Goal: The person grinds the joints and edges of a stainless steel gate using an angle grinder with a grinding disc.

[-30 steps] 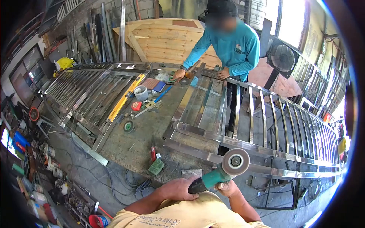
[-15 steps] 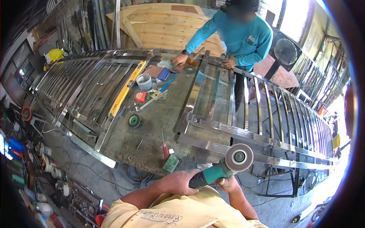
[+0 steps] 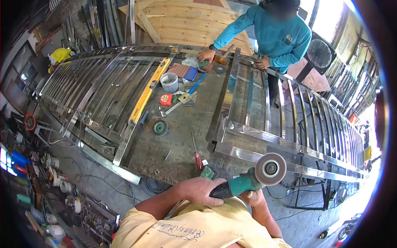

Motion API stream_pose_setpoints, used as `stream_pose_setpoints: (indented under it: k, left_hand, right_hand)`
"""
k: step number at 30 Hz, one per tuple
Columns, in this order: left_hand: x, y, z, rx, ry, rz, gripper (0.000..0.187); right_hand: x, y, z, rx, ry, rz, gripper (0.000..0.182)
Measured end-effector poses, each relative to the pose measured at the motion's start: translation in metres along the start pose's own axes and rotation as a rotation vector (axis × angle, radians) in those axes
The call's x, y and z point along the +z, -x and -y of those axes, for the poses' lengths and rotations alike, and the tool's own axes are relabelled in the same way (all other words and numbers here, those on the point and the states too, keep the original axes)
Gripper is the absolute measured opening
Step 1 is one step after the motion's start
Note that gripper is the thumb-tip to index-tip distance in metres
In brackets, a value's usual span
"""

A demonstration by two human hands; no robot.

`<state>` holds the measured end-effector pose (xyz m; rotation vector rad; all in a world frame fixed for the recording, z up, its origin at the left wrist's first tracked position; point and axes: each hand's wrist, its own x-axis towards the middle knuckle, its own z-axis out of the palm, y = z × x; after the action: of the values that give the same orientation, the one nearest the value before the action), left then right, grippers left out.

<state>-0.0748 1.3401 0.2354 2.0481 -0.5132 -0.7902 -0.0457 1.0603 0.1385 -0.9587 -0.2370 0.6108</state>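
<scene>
A green and black angle grinder [image 3: 242,184] is held close to my chest, tilted up to the right, with its round disc [image 3: 270,168] facing up. My left hand [image 3: 202,191] is closed around the black rear end of the body. Beneath the grinder's head, my right hand [image 3: 253,197] grips it from below; its fingers are partly hidden. Just beyond my hands, at the worktable's [image 3: 182,153] near edge, lie a red-handled screwdriver [image 3: 198,161] and a green block [image 3: 206,172].
Metal-barred frames lie left [image 3: 82,103] and right [image 3: 306,144]. On the table are a yellow level [image 3: 149,91], a bucket [image 3: 169,82], a red tape measure [image 3: 165,99], a caliper [image 3: 180,104] and a disc [image 3: 159,127]. Across it, a co-worker [image 3: 281,37] in teal leans over, one hand [image 3: 206,55] reaching down.
The view has shifted, so the table and frames sit further right and partly lower. My hands still hold the grinder, which appears slightly further right. The co-worker's hand stays near the same items.
</scene>
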Motion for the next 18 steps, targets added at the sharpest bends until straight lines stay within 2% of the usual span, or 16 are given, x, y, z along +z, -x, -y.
stream_pose_setpoints:
  k: [3,6,7,11,12,14,18]
  left_hand:
    - [-0.027,-0.005,0.01,0.039,0.011,0.062,0.088]
    - [-0.042,-0.019,0.008,0.171,0.056,-0.202,0.089]
    - [-0.044,-0.03,0.013,0.214,0.094,-0.21,0.09]
    - [-0.042,-0.072,0.026,0.379,0.402,0.03,0.087]
    - [-0.035,-0.082,0.036,0.426,0.513,0.121,0.087]
    - [-0.019,-0.095,0.057,0.574,0.782,0.108,0.084]
    - [0.013,-0.071,0.078,0.389,1.034,0.008,0.084]
  right_hand:
    - [0.002,-0.007,-0.008,0.007,0.023,0.059,0.097]
    - [0.004,-0.012,-0.008,0.043,0.141,0.127,0.094]
    - [0.006,-0.012,-0.007,0.049,0.186,0.134,0.093]
    - [0.009,-0.023,-0.001,0.077,0.589,0.273,0.078]
    - [0.016,-0.025,0.002,0.269,0.547,0.268,0.068]
    - [0.024,-0.034,0.001,0.166,0.526,0.317,0.064]
    - [0.03,-0.036,0.006,0.121,0.408,0.371,0.067]
